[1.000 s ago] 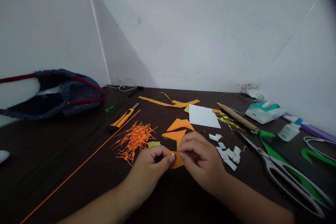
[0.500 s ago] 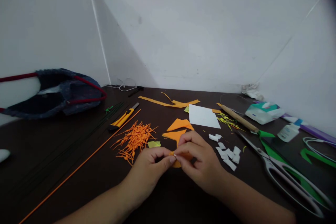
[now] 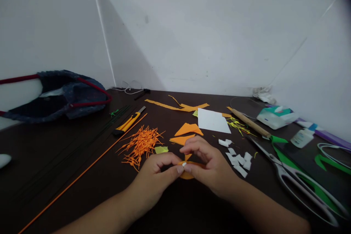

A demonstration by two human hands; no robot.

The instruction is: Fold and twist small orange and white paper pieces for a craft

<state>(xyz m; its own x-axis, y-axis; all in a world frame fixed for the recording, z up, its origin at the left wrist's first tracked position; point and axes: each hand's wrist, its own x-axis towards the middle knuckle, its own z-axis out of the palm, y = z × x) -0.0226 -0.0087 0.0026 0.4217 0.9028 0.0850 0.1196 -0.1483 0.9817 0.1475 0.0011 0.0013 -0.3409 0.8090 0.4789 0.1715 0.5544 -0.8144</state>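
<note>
Between both hands, just above the dark table, is a piece of orange paper [image 3: 187,175] with a small white wad [image 3: 184,165] on it. My left hand [image 3: 157,175] pinches the paper's left side, its thumb tip against the wad. My right hand [image 3: 210,164] has its thumb on the paper right beside the wad, with the index finger arched above; its other fingers are partly hidden. Close behind them lie cut orange paper pieces [image 3: 189,129] and a yellow-green scrap [image 3: 161,149]. Left of these spreads a pile of thin twisted orange strands [image 3: 144,140].
A yellow utility knife [image 3: 128,122] and a long orange stick [image 3: 82,175] lie left. White paper scraps [image 3: 238,161], large scissors [image 3: 290,175], a wooden-handled tool [image 3: 251,123], a glue bottle [image 3: 303,138] and a tissue pack [image 3: 276,116] are right. A white sheet [image 3: 214,120] lies behind.
My right thumb has come forward onto the paper beside the white wad, and the right index finger has lifted. The wad now shows more plainly. The left hand stays almost in place.
</note>
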